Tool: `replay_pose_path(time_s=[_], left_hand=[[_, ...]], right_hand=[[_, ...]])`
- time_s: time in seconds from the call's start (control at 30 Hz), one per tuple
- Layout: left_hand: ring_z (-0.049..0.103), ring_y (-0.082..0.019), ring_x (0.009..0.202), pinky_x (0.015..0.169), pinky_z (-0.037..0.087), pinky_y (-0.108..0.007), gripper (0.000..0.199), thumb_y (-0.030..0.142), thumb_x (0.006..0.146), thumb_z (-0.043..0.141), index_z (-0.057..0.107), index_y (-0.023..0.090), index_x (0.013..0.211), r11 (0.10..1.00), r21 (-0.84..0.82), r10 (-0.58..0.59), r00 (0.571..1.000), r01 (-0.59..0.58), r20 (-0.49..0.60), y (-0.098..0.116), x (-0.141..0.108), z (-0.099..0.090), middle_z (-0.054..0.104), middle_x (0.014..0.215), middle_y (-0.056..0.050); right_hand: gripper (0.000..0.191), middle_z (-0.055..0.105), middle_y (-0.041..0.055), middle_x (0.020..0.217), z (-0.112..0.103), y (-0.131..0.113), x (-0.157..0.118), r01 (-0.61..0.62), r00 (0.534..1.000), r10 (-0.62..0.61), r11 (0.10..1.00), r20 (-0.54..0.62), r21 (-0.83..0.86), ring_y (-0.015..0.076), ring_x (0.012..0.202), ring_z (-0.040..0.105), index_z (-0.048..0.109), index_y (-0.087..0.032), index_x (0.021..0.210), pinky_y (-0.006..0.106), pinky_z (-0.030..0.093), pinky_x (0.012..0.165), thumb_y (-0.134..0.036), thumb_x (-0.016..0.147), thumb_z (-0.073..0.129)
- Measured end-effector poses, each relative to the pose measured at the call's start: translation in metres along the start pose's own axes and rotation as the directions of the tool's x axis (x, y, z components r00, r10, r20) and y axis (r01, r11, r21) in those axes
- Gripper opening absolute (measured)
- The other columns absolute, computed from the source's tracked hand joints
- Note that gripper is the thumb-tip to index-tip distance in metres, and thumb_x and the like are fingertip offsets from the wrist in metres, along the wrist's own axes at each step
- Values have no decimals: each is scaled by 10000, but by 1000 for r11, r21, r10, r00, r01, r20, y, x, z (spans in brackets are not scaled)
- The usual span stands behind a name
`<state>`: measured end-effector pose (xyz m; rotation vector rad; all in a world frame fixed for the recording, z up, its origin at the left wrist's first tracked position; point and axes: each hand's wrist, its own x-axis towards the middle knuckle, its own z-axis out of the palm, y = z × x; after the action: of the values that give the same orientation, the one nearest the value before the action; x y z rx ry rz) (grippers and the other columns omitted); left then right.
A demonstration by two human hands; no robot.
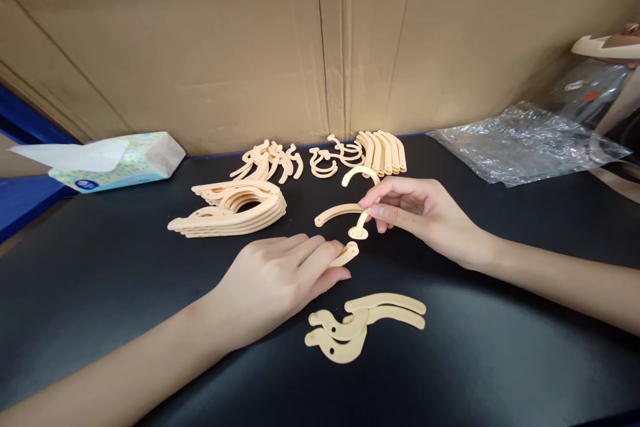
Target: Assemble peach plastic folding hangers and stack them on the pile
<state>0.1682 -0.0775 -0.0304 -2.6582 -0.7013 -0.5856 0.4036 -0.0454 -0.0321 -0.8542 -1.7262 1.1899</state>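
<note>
My left hand is closed on a cream plastic hanger arm, whose rounded end sticks out past the fingertips. In my right hand, thumb and fingers pinch a curved hanger hook with a flat round foot pointing down toward that arm. The hook and the arm are close together, and I cannot tell if they touch. Another slim curved arm lies just left of my right fingertips; whether they touch it is unclear. Nearer me, several loose hanger pieces overlap on the black table.
A stack of folded hangers sits left of my hands. Farther back are a pile of curved pieces, loose hooks and a row of arms. A tissue pack, clear plastic bag and cardboard wall border the table.
</note>
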Motion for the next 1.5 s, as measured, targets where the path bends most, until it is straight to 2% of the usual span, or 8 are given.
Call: replay_pose_path(time_s=[0.37,0.73,1.03,1.3,1.5], left_hand=[[599,-113,610,541,393,-240,161,298,1035,422,528,188,985,982,-122,-147,989,147,8,-3,-5,10,630,755,39],[536,-141,690,574,369,-255,161,276,1036,419,540,171,1013,978,-160,-136,991,135,5,-6,-3,9,599,799,8],[475,-155,732,622,363,-274,120,140,983,431,520,139,1064,956,-269,-109,993,119,54,-5,0,3,590,864,-17],[473,-171,760,647,376,-277,160,147,1006,389,526,121,1086,962,-263,-63,996,76,57,-7,0,4,574,868,-37],[487,-159,699,624,383,-263,172,161,1021,361,519,131,1083,961,-265,-64,997,75,47,-7,0,6,573,843,-26]], right_hand=[[61,624,-35,737,-2,1,1,-53,996,44,992,77,116,63,658,559,699,-175,879,195,475,654,-208,896,651],[66,649,-37,776,-1,0,1,-83,984,48,976,171,203,43,679,570,701,-162,879,162,478,649,-171,907,642],[37,612,-45,746,-4,5,4,-86,989,56,971,138,221,46,654,547,696,-167,873,178,459,641,-177,889,664],[38,633,-34,799,-5,5,3,-120,980,75,962,185,244,51,686,557,695,-172,869,181,459,657,-189,890,669],[39,646,-29,798,-5,5,2,-133,979,88,961,186,244,63,694,562,694,-179,874,195,455,654,-213,887,679]])
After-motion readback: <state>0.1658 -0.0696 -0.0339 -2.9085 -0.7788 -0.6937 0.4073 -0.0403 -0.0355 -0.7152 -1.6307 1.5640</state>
